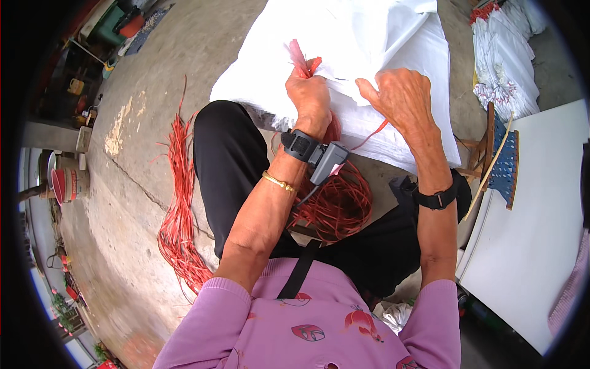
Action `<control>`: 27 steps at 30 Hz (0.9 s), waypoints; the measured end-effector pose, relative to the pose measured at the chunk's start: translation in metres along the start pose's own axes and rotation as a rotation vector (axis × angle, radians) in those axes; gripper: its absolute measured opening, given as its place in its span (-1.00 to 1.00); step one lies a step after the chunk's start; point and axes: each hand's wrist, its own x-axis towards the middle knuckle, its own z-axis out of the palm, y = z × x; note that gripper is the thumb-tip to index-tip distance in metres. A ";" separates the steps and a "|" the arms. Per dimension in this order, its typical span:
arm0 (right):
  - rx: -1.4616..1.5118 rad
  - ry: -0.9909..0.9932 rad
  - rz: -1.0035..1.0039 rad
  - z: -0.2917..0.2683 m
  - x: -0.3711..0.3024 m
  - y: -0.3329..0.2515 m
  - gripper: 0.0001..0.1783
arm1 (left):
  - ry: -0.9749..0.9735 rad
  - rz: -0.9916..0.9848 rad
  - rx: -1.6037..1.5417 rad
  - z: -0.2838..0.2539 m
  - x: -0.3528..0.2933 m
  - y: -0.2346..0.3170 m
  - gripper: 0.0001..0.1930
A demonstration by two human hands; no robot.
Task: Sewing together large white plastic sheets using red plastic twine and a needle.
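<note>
My left hand [309,101] is closed in a fist around a bunch of red plastic string [297,56], whose frayed ends stick up above it. More of the bunch hangs below the fist. To its right my right hand [402,101] is closed, thumb stretched toward the left. A single red strand [372,133] runs from under its fingers down and left toward the bunch. Beneath both hands spreads a white woven sack [258,67], creased and folded. Between my knees lies a tangled heap of red string [341,203].
A long bundle of red string [178,203] lies on the concrete floor beside my left leg. At right are a white panel [534,215], a small wooden seat with blue webbing [505,163] and a pile of white sacks [504,61]. A red-and-white bucket [67,184] stands far left.
</note>
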 end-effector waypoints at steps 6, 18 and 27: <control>0.025 -0.023 -0.077 0.011 0.003 -0.003 -0.63 | -0.177 0.720 0.429 0.016 -0.033 0.013 -0.79; 1.169 0.256 0.551 0.025 0.015 0.000 -0.48 | -0.802 0.407 0.595 0.014 0.008 0.061 -0.77; 1.349 -0.152 0.557 0.047 -0.004 -0.006 -0.64 | -0.840 -0.415 -0.147 0.001 0.019 0.071 -0.70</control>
